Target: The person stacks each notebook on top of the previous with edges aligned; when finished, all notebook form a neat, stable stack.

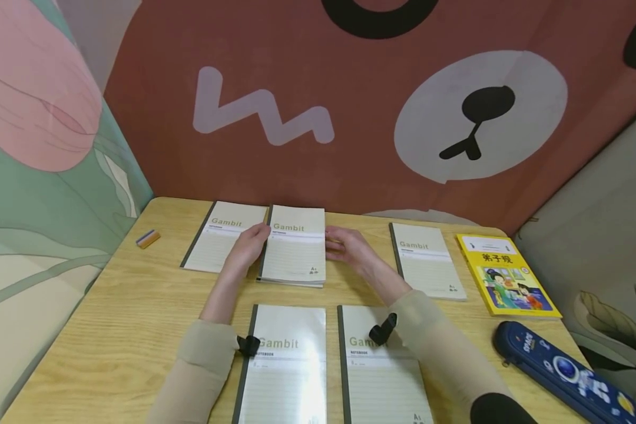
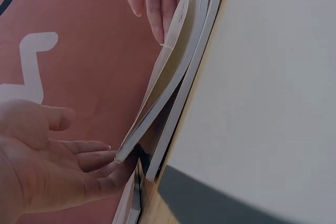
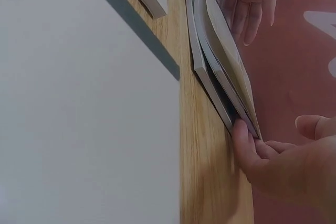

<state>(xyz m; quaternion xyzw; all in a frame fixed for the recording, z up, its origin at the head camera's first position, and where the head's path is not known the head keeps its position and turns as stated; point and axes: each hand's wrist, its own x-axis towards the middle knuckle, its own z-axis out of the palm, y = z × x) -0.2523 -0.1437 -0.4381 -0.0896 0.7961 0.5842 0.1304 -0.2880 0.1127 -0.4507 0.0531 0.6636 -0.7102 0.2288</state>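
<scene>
In the head view a notebook (image 1: 297, 247) marked Gambit lies on top of another notebook (image 1: 291, 284) at the far middle of the table. My left hand (image 1: 249, 246) touches its left edge, and my right hand (image 1: 350, 250) is at its right edge. The left wrist view has the upper notebook (image 2: 163, 90) bowed, a gap between it and the notebook (image 2: 184, 93) below. There the left hand's fingers (image 2: 97, 182) touch its edge from beneath, thumb apart. Fingers of the right hand (image 3: 283, 166) meet the opposite edge, its thumb also raised away.
More notebooks lie around: one at far left (image 1: 212, 250), one at right (image 1: 429, 265), and two near the front (image 1: 286, 377) (image 1: 381, 388). A yellow book (image 1: 509, 277) and a blue pencil case (image 1: 567, 371) are at right. A small eraser-like block (image 1: 148, 239) sits at left. A wall (image 1: 275, 171) stands behind.
</scene>
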